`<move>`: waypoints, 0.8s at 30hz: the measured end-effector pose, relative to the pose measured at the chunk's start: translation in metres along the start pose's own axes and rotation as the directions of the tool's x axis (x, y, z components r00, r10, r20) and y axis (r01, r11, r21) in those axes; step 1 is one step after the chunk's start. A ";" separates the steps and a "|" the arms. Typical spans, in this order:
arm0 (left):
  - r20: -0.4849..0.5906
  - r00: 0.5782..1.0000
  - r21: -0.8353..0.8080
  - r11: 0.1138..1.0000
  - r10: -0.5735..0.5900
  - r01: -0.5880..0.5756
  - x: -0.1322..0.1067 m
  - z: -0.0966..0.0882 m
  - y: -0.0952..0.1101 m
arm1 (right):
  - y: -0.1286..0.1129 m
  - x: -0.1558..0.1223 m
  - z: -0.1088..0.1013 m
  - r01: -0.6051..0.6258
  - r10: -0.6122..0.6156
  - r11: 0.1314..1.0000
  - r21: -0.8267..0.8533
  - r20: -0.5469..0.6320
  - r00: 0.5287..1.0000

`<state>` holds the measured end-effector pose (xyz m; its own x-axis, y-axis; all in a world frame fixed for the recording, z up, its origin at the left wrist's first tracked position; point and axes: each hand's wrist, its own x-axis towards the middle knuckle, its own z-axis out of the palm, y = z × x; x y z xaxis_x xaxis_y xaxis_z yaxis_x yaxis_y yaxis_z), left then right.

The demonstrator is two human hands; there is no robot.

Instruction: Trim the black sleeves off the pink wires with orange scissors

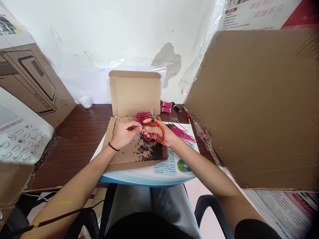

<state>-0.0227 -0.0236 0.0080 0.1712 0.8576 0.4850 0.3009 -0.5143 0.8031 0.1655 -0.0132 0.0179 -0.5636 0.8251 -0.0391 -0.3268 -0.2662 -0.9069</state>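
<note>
Our forearms reach in from the bottom corners of the view and converge over an open cardboard box [134,96], with the elbows well apart and both wrists angled inward. Our left hand [124,134] is narrow, its thumb and fingertips pinched on a tuft of magenta wires [142,117], which fans out toward the box's hinged side. A black wristband [113,146] circles that wrist. Our right hand [159,132] is closed around orange-handled scissors [155,123], with the fingers through the loops and the blades pointing up and away from us. We cannot tell whether the blades are parted. The two hands sit just beside each other, over the far half of the box's base.

Beneath them, dark clippings [152,151] lie scattered and heaped in the box. A second bunch of magenta wires [180,132] rests just past our right hand, on a printed sheet [164,169] under the box. Tied bundles of wire [166,107] lie near the far edge of the dark wooden bench [74,146].
</note>
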 end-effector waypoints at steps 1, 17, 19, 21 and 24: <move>-0.009 1.000 0.013 1.000 0.018 -0.018 0.000 0.000 -0.001 | -0.001 0.000 0.000 -0.007 0.007 1.000 -0.006 0.001 1.000; -0.025 0.915 0.380 0.850 0.404 -0.365 -0.001 -0.001 -0.008 | 0.009 0.001 0.006 0.204 -0.224 0.958 -0.200 -0.082 0.971; -0.018 0.926 0.378 0.860 0.377 -0.343 -0.002 0.001 -0.007 | 0.009 0.001 0.006 0.241 -0.270 0.940 -0.240 -0.095 0.958; -0.024 0.960 0.343 0.904 0.279 -0.254 -0.004 0.003 -0.006 | 0.010 0.002 0.005 0.257 -0.295 0.928 -0.269 -0.111 0.949; -0.046 0.997 0.237 0.970 0.056 -0.043 -0.006 0.007 -0.005 | 0.008 0.003 0.003 0.284 -0.351 0.903 -0.323 -0.169 0.921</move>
<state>-0.0188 -0.0256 -0.0011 0.1446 0.8263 0.5443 0.5073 -0.5342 0.6762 0.1587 -0.0145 0.0116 -0.2759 0.9377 0.2111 -0.2101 0.1555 -0.9652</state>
